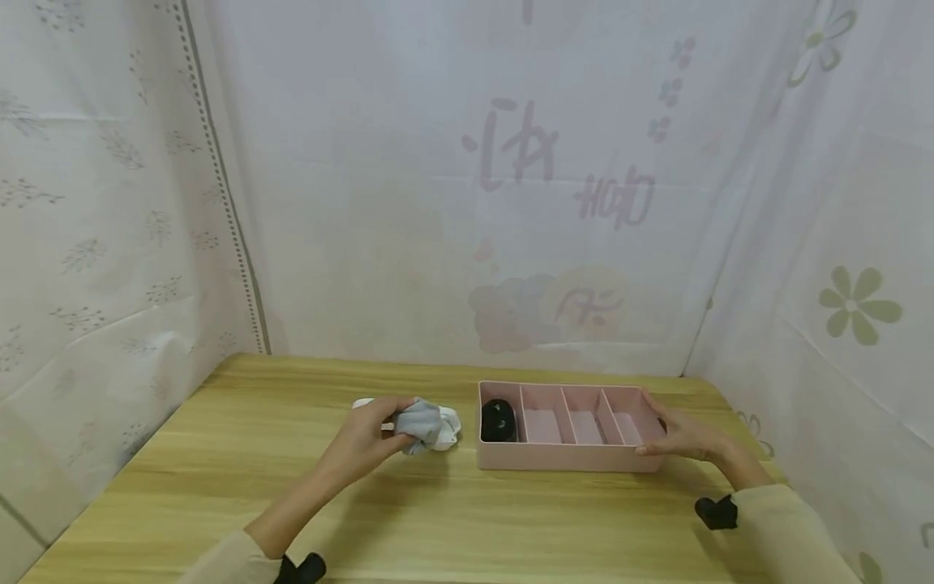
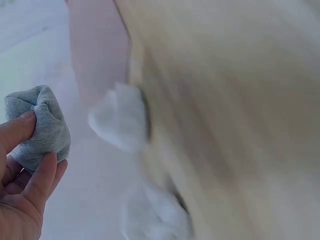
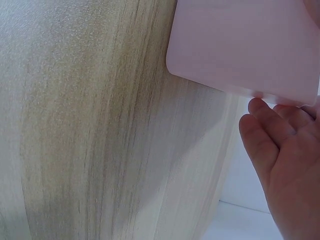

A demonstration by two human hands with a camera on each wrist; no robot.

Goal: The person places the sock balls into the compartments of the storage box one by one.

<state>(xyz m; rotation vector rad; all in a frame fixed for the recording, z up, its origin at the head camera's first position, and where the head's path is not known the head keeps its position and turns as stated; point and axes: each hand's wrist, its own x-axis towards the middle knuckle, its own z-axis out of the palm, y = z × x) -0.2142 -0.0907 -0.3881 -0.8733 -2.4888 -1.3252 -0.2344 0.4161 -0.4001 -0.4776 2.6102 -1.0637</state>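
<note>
My left hand (image 1: 372,434) pinches a rolled-up grey sock (image 1: 418,422) between thumb and fingers, raised above the table. In the left wrist view the grey sock (image 2: 42,130) shows its folded top. One white rolled-up sock (image 1: 448,430) lies just right of it, and another white bundle (image 1: 362,402) is mostly hidden behind my left hand. A pink divided box (image 1: 569,458) stands to the right, with a black rolled-up sock (image 1: 499,422) in its leftmost compartment. My right hand (image 1: 682,434) grips the box's right end, thumb at the front, fingers along the end wall.
The box's other compartments, split by thin pink dividers (image 1: 565,414), show bare floors. Under everything is a wood-grain table (image 1: 467,519). Patterned white curtains (image 1: 365,203) hang behind it and at both sides.
</note>
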